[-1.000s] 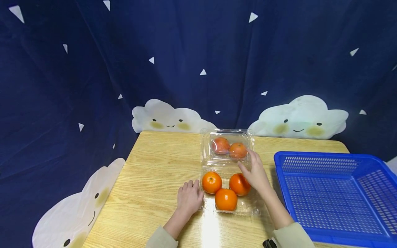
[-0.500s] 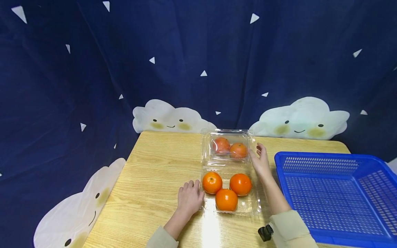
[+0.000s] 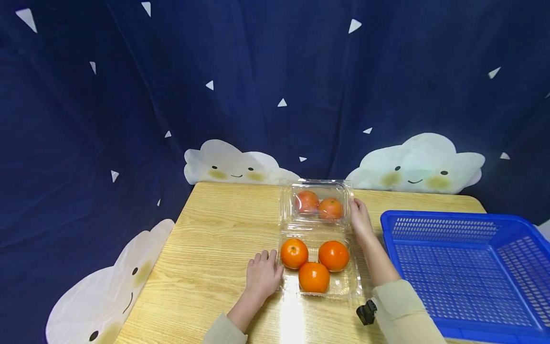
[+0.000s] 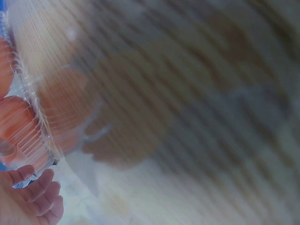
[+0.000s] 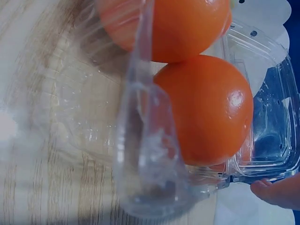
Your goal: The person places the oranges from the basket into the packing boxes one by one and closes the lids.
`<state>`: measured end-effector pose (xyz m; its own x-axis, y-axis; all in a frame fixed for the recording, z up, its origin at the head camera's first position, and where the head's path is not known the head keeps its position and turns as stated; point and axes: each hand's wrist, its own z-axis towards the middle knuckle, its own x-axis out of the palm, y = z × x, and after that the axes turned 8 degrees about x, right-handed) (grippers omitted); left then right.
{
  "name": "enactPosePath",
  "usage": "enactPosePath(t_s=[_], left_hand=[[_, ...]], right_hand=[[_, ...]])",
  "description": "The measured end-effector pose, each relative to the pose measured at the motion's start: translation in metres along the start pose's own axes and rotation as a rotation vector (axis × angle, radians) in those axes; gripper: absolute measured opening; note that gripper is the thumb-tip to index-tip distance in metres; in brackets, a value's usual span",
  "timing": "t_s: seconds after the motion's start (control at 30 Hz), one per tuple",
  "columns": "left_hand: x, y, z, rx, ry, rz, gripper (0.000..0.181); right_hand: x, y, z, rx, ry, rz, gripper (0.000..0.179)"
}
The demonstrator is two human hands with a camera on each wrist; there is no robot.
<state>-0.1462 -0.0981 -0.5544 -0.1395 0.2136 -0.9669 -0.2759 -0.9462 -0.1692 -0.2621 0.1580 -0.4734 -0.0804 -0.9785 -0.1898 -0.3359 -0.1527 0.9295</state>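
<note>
A clear plastic clamshell box (image 3: pixel 345 282) stands with its lid (image 3: pixel 315 229) raised at the back. In its base are three oranges (image 3: pixel 314 277), two at the back and one in front. Two paler orange shapes (image 3: pixel 331 209) show through the lid; whether they are fruit or reflections I cannot tell. My left hand (image 3: pixel 263 273) rests on the table at the base's left side, its thumb side touching the box edge with fingers relaxed. My right hand (image 3: pixel 362 220) pinches the lid's right edge; the right wrist view shows one fingertip (image 5: pixel 263 185) at that edge, the rest out of sight.
A blue perforated plastic basket (image 3: pixel 388 267) sits at the right of the wooden table (image 3: pixel 232 220). Behind the table hangs a dark blue curtain (image 3: pixel 253 62) with white clouds and triangles. A black device (image 3: pixel 366 313) is at the right wrist.
My right hand has moved from over the right orange to the lid's right edge, where its fingers have closed together. My left hand and the oranges stay where they were.
</note>
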Motion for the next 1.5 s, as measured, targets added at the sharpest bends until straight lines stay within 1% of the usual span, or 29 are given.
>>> enactPosePath(t_s=[0.27, 0.5, 0.63, 0.83, 0.97, 1.17, 1.33, 1.5], left_hand=[[0.000, 0.000, 0.001, -0.004, 0.007, -0.008, 0.033], [-0.002, -0.001, 0.001, -0.012, -0.003, -0.027, 0.028], [-0.002, -0.002, 0.001, -0.018, -0.004, -0.038, 0.027], [-0.004, -0.002, 0.001, -0.017, 0.006, -0.036, 0.030], [-0.003, -0.001, 0.001, -0.016, 0.004, -0.035, 0.028], [-0.003, -0.001, 0.001, -0.014, 0.001, -0.033, 0.023], [-0.003, -0.002, 0.001, -0.012, 0.004, -0.032, 0.025], [-0.002, -0.001, 0.000, -0.013, 0.005, -0.031, 0.028]], right_hand=[[-0.002, 0.000, 0.005, 0.015, 0.040, 0.047, 0.062], [0.000, 0.000, 0.010, 0.001, 0.022, 0.071, 0.059], [0.000, 0.001, 0.010, 0.026, 0.021, 0.086, 0.060], [-0.002, 0.009, 0.006, 0.049, 0.052, 0.078, 0.061], [-0.003, 0.014, 0.003, 0.067, 0.066, 0.073, 0.066], [-0.006, 0.018, -0.002, 0.104, 0.032, 0.105, 0.073], [-0.009, 0.019, -0.006, 0.095, 0.020, 0.104, 0.079], [-0.009, 0.019, -0.012, 0.082, 0.009, 0.106, 0.079]])
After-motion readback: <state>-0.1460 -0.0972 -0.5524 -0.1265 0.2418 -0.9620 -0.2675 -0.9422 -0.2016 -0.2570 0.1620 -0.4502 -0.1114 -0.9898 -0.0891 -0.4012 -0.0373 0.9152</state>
